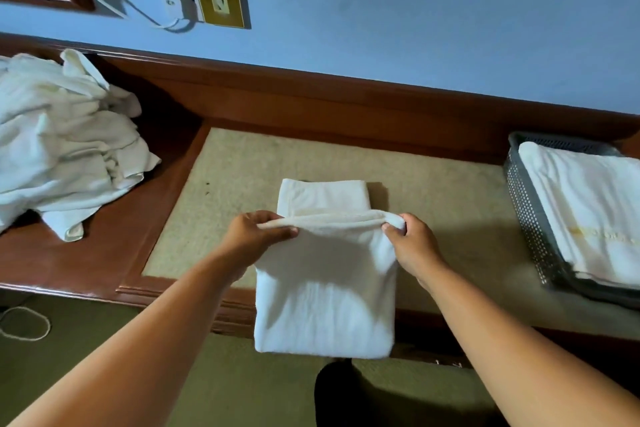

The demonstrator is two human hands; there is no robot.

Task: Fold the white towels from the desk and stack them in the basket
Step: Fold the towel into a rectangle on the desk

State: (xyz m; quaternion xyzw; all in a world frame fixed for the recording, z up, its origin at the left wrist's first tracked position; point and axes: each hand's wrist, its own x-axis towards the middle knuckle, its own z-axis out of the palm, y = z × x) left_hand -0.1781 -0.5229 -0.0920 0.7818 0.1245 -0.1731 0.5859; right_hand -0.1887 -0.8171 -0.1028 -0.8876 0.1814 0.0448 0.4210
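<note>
A partly folded white towel (325,291) lies on the desk's beige inlay (433,191), its near end hanging over the front edge. My left hand (256,234) pinches the left end of a raised fold across the towel's middle. At the right end of that fold, my right hand (412,241) pinches it too. A heap of unfolded white towels (65,146) sits at the desk's left. At the right edge stands a grey mesh basket (526,204) holding folded white towels (595,208).
The desk has a raised dark wooden rim (311,97) against a blue wall with a socket and cable (207,3). Green carpet (104,340) lies below the desk's front edge, with a loop of cord at left and a dark object (343,392) near my legs.
</note>
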